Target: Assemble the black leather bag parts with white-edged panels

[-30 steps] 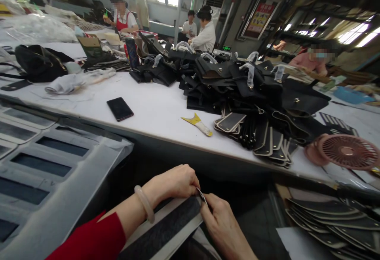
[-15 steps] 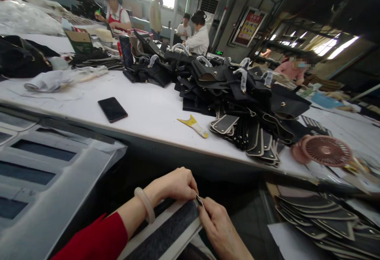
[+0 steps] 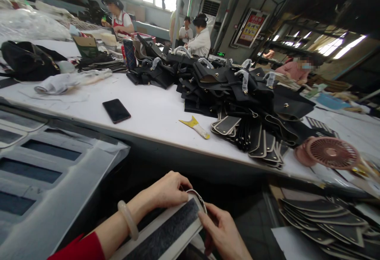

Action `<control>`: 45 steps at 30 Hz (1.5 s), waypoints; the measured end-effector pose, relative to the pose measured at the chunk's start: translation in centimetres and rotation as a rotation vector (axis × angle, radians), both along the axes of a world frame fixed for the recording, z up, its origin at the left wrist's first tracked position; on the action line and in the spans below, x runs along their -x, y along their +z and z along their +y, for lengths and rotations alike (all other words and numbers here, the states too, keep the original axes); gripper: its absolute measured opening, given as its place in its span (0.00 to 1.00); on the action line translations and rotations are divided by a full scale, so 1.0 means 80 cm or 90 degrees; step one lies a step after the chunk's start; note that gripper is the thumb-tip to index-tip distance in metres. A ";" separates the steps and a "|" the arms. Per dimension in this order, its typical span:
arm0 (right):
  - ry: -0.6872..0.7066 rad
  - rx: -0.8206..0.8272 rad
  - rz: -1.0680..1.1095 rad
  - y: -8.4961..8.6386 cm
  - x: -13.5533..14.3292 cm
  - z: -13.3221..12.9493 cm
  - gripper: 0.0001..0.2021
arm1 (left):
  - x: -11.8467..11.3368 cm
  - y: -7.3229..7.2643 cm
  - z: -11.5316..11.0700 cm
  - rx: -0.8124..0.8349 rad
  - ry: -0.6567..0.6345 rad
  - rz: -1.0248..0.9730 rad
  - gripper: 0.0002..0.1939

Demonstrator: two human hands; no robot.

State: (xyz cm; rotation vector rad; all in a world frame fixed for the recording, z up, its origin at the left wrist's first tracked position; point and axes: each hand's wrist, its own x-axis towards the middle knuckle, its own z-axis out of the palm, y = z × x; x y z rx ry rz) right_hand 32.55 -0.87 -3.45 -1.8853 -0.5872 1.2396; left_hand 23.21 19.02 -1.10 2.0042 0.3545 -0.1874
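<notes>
A flat dark panel with pale borders (image 3: 166,228) slants up from the bottom edge, held between my two hands. My left hand (image 3: 170,190), below a pale bangle (image 3: 128,219), has its fingers curled over the panel's upper end. My right hand (image 3: 222,228) pinches the opposite corner, thumb on top and fingers underneath. Between the hands, a thin dark strip with a pale edge (image 3: 198,196) bows around the panel's end. Its far ends are hidden by my fingers. The lower part of the panel lies outside the picture.
Ahead, a white table (image 3: 154,121) bears a phone (image 3: 116,110), a yellow forked tool (image 3: 195,127), piled black bags (image 3: 225,81) and a pink fan (image 3: 331,152). Stacked dark pieces (image 3: 326,220) lie at right, pale-covered panels (image 3: 44,161) at left. Several people work farther back.
My left hand has shifted left along the panel's end, away from my right hand. The thin strip now shows as an arc between them. The view has swung slightly left.
</notes>
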 end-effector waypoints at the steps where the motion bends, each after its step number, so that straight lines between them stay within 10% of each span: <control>1: -0.004 0.001 -0.002 0.000 0.000 0.001 0.33 | 0.003 0.000 -0.001 -0.009 0.008 -0.011 0.18; 23: 0.063 -0.061 -0.181 0.029 0.008 0.006 0.24 | -0.003 -0.005 -0.014 -0.129 0.022 -0.055 0.16; 45: 0.039 -0.069 -0.274 0.008 0.011 -0.001 0.23 | -0.011 -0.010 -0.011 -0.068 -0.075 -0.133 0.13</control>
